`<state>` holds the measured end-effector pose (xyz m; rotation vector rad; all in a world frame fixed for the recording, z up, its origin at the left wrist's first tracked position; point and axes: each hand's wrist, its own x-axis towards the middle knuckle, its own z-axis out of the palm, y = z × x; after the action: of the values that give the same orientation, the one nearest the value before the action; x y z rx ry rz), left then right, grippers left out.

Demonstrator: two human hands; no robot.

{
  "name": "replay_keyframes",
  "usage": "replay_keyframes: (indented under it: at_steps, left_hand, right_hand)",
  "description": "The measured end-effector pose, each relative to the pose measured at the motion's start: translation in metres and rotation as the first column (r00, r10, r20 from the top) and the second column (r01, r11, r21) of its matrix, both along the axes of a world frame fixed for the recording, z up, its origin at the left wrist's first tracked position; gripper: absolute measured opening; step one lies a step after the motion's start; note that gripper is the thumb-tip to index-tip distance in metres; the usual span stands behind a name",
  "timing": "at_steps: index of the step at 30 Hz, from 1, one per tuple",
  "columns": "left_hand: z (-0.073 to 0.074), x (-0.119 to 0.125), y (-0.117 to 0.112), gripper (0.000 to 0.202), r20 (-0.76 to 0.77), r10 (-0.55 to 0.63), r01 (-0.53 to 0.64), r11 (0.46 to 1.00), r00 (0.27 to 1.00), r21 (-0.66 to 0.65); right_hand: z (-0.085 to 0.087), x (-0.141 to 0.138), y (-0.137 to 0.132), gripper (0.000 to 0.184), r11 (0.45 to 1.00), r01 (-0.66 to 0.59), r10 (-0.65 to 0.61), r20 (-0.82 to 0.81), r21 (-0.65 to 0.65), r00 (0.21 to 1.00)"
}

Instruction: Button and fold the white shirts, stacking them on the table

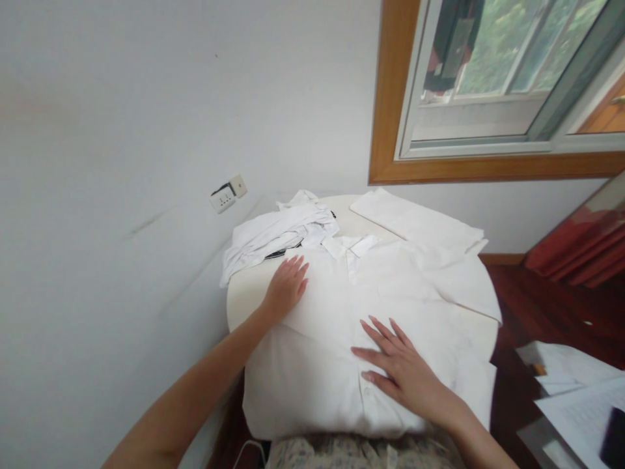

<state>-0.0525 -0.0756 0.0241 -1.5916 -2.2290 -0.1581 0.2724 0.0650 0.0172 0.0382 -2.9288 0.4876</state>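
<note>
A white collared shirt point(390, 306) lies spread, front up, over a small round table point(244, 293). My left hand point(287, 284) rests flat on the shirt's left shoulder area, fingers stretched toward the collar point(349, 246). My right hand point(398, 365) lies flat near the button line at the shirt's middle, fingers spread and pointing left. Neither hand holds anything.
A crumpled pile of white clothes point(278, 238) sits at the table's back left. A folded white garment point(417, 221) lies at the back right. A wall socket point(227, 194) is on the wall. Papers point(571, 384) lie on the dark floor at right, below a wood-framed window point(488, 85).
</note>
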Motion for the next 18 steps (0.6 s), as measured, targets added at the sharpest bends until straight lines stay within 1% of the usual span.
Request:
replay_keyframes:
  at_steps: [2,4,6,8,11,14,16,18]
  left_hand:
    - [-0.004,0.014,-0.015,0.044,0.037,0.013,-0.013,1.0,0.999,0.007]
    - [-0.011,0.021,-0.032,0.045,0.074,0.049,-0.049,0.999,0.996,0.0]
    - [-0.019,0.021,-0.045,0.048,0.099,0.075,-0.073,0.997,0.992,-0.025]
    - [-0.024,0.019,-0.053,0.05,0.112,0.085,-0.08,0.996,0.99,-0.047]
    - [-0.029,0.017,-0.056,0.051,0.117,0.091,-0.086,0.995,0.989,-0.048]
    - [-0.03,0.017,-0.056,0.049,0.11,0.104,-0.101,0.994,0.988,-0.029]
    - [-0.027,0.02,-0.053,0.047,0.1,0.129,-0.131,0.991,0.987,0.007]
    - [-0.02,0.027,-0.044,0.045,0.092,0.149,-0.154,0.987,0.985,0.049]
  right_hand:
    - [-0.001,0.0,0.0,0.042,1.0,-0.001,0.001,0.002,0.008,1.0]
    - [-0.002,0.0,0.001,0.045,1.0,-0.003,0.003,-0.005,0.015,1.0]
    - [-0.003,0.0,0.001,0.049,1.0,-0.003,0.004,-0.016,0.023,1.0]
    - [-0.003,0.0,0.001,0.05,0.999,-0.004,0.004,-0.023,0.035,1.0]
    - [-0.003,0.0,-0.001,0.05,0.999,0.0,0.002,-0.034,0.055,0.999]
    - [0.0,0.005,-0.005,0.049,0.997,0.031,-0.029,-0.02,0.067,0.999]
    - [0.002,0.007,-0.006,0.049,0.994,0.082,-0.083,0.013,0.066,0.996]
    - [0.003,0.006,-0.004,0.049,0.988,0.142,-0.144,0.036,0.062,0.989]
